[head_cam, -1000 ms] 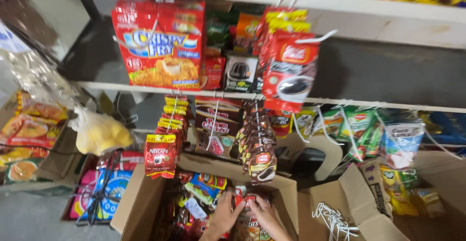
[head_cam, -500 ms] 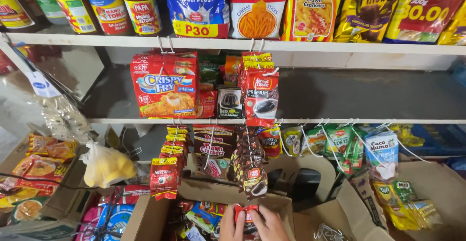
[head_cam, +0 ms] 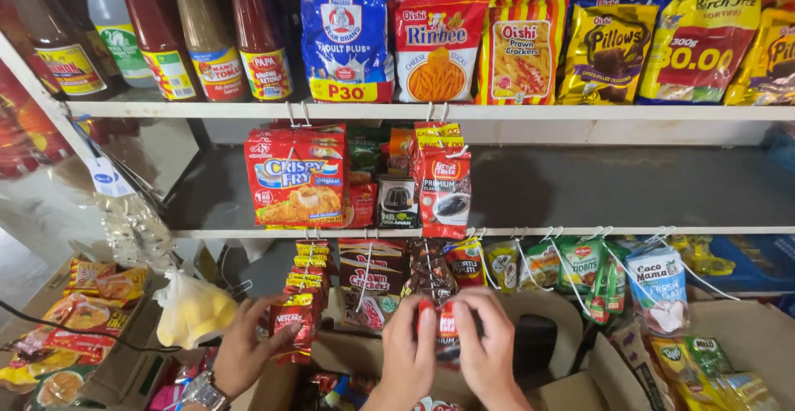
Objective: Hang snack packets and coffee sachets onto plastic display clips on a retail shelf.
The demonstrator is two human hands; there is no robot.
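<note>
Red-and-dark foil marks the sachet (head_cam: 447, 330) in the head view. The left hand (head_cam: 407, 353) and right hand (head_cam: 489, 346) each pinch 1 edge, holding it just below the hanging strips (head_cam: 431, 274) under the white shelf (head_cam: 580, 231). Another person's hand (head_cam: 244, 349) touches a red coffee sachet (head_cam: 294, 321) at the left. The step looks like lining the packet up with the strips; moving it calls for 2 firm pinches.

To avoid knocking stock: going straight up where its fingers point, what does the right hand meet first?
Probably the reddish hanging packet above the right hand gripping the sachet strip; depth unclear.
</note>
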